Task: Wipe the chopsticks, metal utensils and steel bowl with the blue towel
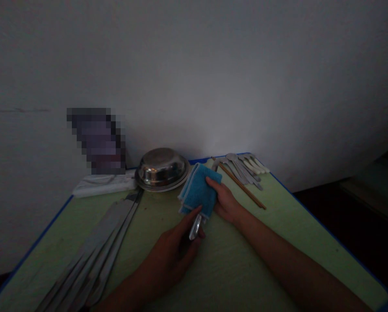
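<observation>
A folded blue cloth point(200, 188) with pale edging is gripped by my right hand point(224, 200), thumb on top. Out of its lower edge sticks the shiny metal handle point(195, 227) of a utensil; the cloth covers the middle of it, so its kind cannot be made out. My left hand point(177, 242) is closed around that handle, forefinger touching the cloth. Both hands are above the middle of the green table point(255, 260). Just right of the cloth lies a pair of brown chopsticks point(242, 186).
Several metal spoons point(237, 167) and pale-handled cutlery point(254, 164) lie at the back right. An upturned steel bowl point(163, 167) rests on a plate near the wall. Several long flat metal utensils point(96, 247) lie at left. A blurred-out upright object point(98, 141) stands behind a white packet point(106, 184).
</observation>
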The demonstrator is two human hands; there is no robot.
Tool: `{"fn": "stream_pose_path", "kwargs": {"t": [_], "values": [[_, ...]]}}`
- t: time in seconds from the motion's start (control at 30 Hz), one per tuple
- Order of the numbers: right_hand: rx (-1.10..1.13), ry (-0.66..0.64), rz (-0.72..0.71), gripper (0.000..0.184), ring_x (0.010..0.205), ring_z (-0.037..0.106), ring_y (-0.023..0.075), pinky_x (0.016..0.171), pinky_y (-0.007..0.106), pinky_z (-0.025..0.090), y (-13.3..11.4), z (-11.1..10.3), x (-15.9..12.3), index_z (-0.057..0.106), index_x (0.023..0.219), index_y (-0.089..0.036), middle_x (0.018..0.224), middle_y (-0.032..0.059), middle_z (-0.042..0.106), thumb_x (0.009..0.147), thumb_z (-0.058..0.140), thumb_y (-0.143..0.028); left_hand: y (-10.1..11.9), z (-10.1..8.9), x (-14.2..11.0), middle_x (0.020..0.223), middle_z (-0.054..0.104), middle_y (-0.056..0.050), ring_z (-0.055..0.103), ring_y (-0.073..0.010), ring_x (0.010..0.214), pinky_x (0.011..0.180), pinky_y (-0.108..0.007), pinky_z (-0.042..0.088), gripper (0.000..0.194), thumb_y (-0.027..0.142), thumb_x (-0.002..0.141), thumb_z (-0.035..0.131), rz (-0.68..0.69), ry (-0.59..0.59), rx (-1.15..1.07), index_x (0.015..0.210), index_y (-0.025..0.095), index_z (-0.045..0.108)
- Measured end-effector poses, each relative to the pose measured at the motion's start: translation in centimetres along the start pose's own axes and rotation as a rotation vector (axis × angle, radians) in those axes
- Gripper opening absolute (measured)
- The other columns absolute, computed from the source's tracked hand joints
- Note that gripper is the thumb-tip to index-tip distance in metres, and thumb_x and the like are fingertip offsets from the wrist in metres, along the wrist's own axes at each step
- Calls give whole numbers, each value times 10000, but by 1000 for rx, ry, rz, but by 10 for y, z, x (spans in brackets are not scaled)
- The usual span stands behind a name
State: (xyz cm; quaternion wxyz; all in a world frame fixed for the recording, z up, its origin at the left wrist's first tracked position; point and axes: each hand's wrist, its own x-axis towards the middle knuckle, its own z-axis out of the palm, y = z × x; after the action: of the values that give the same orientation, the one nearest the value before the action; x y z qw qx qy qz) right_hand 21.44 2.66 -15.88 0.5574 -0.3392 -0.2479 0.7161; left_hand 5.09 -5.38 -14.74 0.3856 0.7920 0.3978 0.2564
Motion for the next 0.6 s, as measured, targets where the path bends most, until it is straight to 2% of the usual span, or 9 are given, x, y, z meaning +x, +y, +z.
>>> {"fn": "stream_pose_path", "kwargs": {"t": [0.3,0.6], "values": [[-8,14,4,196,761,670,160,750,306,539,-2,2,-2,629,932,-163,857,30,719,773,576,-265,-2,1,0,984,621,3,600,-122,830,770,-233,472,529,177,871,430,3,-11,5,1354,288,246],[3,-5,5,223,788,670,166,769,321,536,-1,1,-1,623,963,-156,890,39,716,775,577,-268,-3,2,0,967,618,2,593,-128,808,747,-244,473,521,185,872,428,-12,1,0,1352,285,252]]}}
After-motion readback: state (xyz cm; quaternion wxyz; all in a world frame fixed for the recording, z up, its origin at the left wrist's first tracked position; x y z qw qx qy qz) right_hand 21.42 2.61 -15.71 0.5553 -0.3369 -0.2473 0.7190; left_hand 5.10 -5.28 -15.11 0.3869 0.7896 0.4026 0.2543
